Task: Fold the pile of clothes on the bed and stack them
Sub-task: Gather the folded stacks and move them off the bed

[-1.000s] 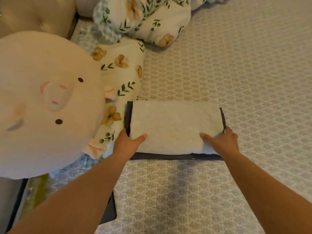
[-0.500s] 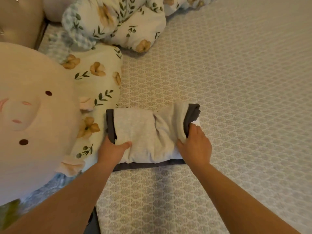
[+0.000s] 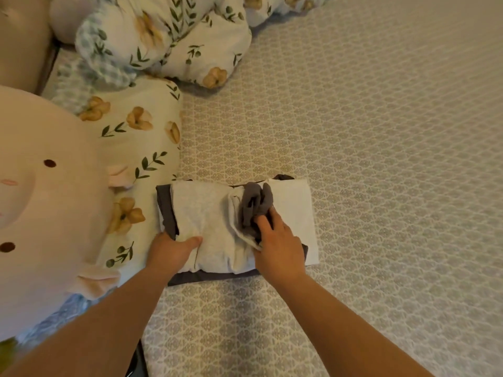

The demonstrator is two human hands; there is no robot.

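A stack of folded clothes lies on the patterned bed sheet [image 3: 381, 131]: a light grey garment [image 3: 201, 213] over a dark grey one [image 3: 164, 208], with a white folded piece [image 3: 294, 205] showing at the right. My left hand [image 3: 171, 251] grips the stack's near left corner, thumb on top. My right hand [image 3: 277, 246] holds the right end of the grey garments, bunched and turned over toward the left, with dark fabric [image 3: 254, 202] crumpled above the fingers.
A large pink plush toy [image 3: 40, 208] fills the left side. Floral pillows [image 3: 138, 137] and a floral duvet [image 3: 168, 36] lie at the back left, right beside the stack. A beige headboard [image 3: 16, 36] stands in the top left corner.
My right hand has carried the right end of the grey garments leftward over the stack, uncovering the white piece beneath. The left hand has stayed on the left corner.
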